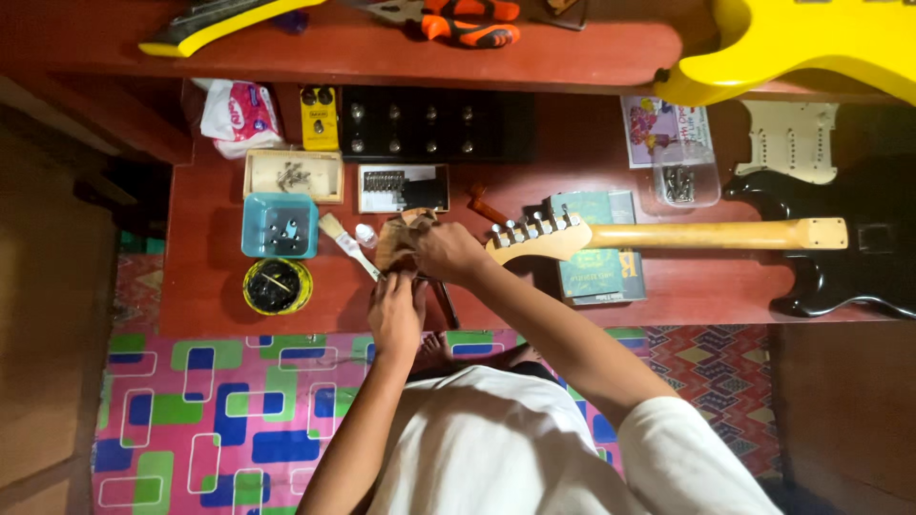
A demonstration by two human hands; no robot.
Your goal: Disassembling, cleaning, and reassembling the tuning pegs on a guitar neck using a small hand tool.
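My right hand (445, 252) is closed on a crumpled brown cloth (399, 238) over the red low table (668, 281). Just below it, my left hand (396, 307) pinches a thin dark tool (445, 303) whose tip juts down to the right. A detached guitar neck (668, 235) with silver tuning pegs lies to the right of my hands, its headstock almost touching my right wrist. A small paintbrush (345, 244) lies left of the cloth.
A teal tray of small parts (279, 226), a round black-and-yellow tin (277, 286), a wooden box of screws (294, 175) and a yellow pedal (320, 118) sit left. A black guitar body (840, 257) and a yellow guitar body (821, 48) are right. Booklets (601, 272) lie under the neck.
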